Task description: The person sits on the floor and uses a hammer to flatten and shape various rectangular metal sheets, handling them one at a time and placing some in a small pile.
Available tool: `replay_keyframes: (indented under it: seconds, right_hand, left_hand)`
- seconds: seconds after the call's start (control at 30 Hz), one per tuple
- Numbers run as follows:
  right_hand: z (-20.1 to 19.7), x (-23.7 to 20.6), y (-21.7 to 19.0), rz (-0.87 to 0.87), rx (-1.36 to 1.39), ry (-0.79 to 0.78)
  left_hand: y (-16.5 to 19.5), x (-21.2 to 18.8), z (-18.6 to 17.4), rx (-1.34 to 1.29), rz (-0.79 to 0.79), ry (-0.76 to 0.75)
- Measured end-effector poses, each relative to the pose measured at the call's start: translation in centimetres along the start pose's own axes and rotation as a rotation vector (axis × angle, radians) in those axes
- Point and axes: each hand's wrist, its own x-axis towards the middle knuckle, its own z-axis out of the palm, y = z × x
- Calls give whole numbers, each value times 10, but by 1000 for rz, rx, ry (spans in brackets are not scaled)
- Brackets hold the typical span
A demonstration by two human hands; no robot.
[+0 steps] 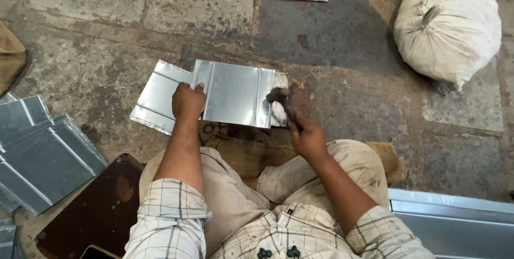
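the ribbed metal sheet [235, 93] lies on the stone floor [107, 34] in front of the crossed legs, over another sheet [158, 96] that juts out at its 9 o'clock. the left hand [187, 101] presses flat on its left edge, fingers spread, gripping nothing. the right hand [305, 136] has its grip closed round the handle of a hammer [278, 98], whose head sits at the sheet's 3 o'clock edge. risk, as i judge it: a blow on that edge could kick the sheet sideways under the pressing palm, or glance off and dent it. more sheets [37, 152] are stacked at 8 o'clock, a tied sack [450, 21] at 1 o'clock
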Motion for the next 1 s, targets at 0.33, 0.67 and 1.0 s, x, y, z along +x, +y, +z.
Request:
replay_keyframes:
  seconds: [0.33, 0.67, 1.0]
  right_hand:
    - [-53, 24, -24, -155, 255, 404]
    - [-34, 21, -13, -71, -92, 111]
    - [-7, -4, -7, -64, -128, 234]
  left_hand:
    - [-3, 3, 3, -34, 43, 47]
    - [-5, 3, 5, -75, 55, 72]
    - [-6, 3, 6, -104, 25, 20]
